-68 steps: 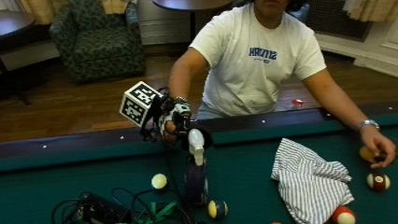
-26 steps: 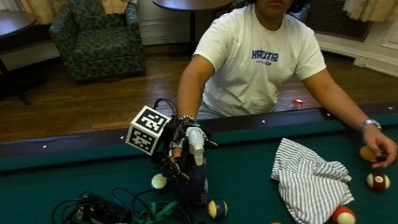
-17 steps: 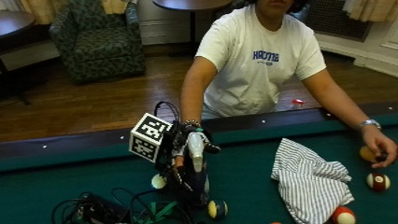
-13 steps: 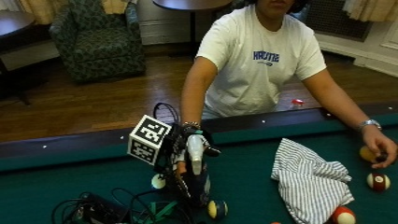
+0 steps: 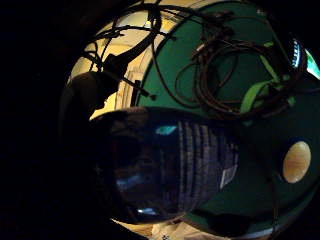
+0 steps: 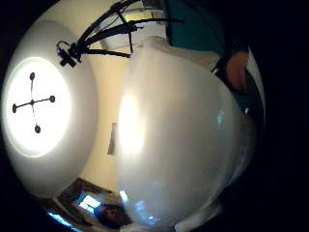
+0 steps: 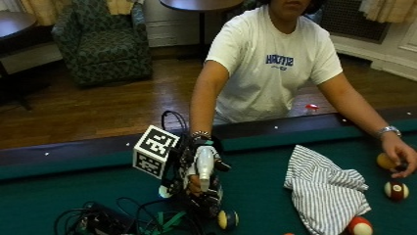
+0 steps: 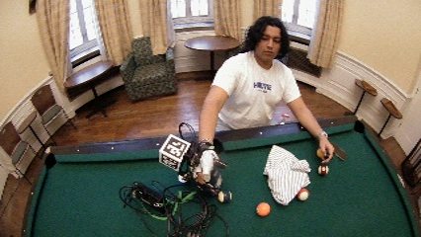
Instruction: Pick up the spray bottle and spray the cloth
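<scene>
A spray bottle (image 7: 204, 169) with a white head and a dark body stands on the green felt near the table's far rail, left of centre. My gloved right hand (image 7: 194, 172) wraps its fingers round the white head from behind. The little finger side palm view shows the dark body (image 5: 170, 165) close up. In the thumb side palm view the white head (image 6: 178, 145) takes up most of the picture. A striped white cloth (image 7: 326, 191) lies crumpled on the felt well to the right of the bottle, also visible in the wide outside view (image 8: 286, 173).
A tangle of black and green cables (image 7: 117, 223) lies in front of the bottle, with a yellow-striped ball (image 7: 228, 219) beside it. Several balls (image 7: 396, 190) sit near the cloth. The bare left hand (image 7: 399, 155) rests on one by the right rail. An orange ball (image 8: 263, 209) lies nearer the front.
My right hand has come down from above the bottle and closed round its white head. The cloth, the balls and the bare hand have stayed put.
</scene>
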### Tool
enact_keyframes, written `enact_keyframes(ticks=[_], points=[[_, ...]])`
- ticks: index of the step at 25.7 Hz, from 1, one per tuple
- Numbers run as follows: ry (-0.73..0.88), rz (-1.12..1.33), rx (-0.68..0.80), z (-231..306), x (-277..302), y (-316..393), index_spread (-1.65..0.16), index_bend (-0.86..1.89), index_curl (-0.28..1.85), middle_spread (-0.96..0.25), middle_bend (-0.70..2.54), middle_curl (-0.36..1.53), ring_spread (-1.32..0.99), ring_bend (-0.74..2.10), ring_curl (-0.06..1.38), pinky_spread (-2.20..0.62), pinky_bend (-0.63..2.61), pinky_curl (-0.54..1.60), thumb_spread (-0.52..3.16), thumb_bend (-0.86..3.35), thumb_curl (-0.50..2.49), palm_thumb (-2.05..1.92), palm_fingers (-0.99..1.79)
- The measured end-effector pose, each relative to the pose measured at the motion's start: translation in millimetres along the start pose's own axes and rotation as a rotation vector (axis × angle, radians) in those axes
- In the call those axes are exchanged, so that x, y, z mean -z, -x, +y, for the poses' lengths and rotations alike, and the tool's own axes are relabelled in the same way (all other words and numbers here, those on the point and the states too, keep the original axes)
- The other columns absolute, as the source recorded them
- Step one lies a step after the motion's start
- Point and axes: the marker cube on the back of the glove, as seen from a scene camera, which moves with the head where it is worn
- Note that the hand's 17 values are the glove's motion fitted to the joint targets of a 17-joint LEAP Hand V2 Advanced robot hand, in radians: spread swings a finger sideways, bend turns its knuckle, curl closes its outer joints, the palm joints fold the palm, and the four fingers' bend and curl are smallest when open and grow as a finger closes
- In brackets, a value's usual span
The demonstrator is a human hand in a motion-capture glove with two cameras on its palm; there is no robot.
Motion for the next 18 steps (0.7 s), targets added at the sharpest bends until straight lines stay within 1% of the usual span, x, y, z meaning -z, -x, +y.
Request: enact_keyframes(ticks=[4, 9, 12, 14, 16, 18], points=[[0.001, -0.002, -0.001, -2, 0, 2, -0.3, 0.27, 0.34, -0.16, 0.29, 0.41, -0.16, 0.51, 0.36, 0.05, 0.12, 0.28, 0.91, -0.01, 0.39, 0.74, 1.12], [-0.011, 0.024, -0.084, 18, 8, -11, -0.3, 0.21, 0.36, -0.18, 0.28, 0.41, -0.18, 0.53, 0.37, -0.02, 0.2, 0.3, 0.92, 0.0, 0.41, 0.8, 1.19], [-0.053, 0.003, -0.006, -1, 1, 3, -0.3, 0.16, 0.35, -0.19, 0.28, 0.42, -0.19, 0.55, 0.39, -0.05, 0.23, 0.32, 0.9, 0.0, 0.43, 0.85, 1.24], [-0.091, 0.01, 0.06, -12, -3, 11, -0.3, 0.11, 0.34, -0.2, 0.29, 0.42, -0.2, 0.58, 0.4, -0.13, 0.33, 0.35, 0.88, 0.0, 0.44, 0.87, 1.33], [-0.121, 0.047, 0.114, -13, -4, 11, -0.3, 0.12, 0.34, -0.21, 0.35, 0.44, -0.2, 0.59, 0.4, -0.19, 0.39, 0.36, 0.89, 0.0, 0.45, 0.88, 1.44], [-0.148, 0.088, 0.153, -13, -3, 9, -0.29, 0.13, 0.34, -0.21, 0.44, 0.47, -0.21, 0.61, 0.42, -0.22, 0.4, 0.38, 0.88, -0.01, 0.46, 0.88, 1.47]])
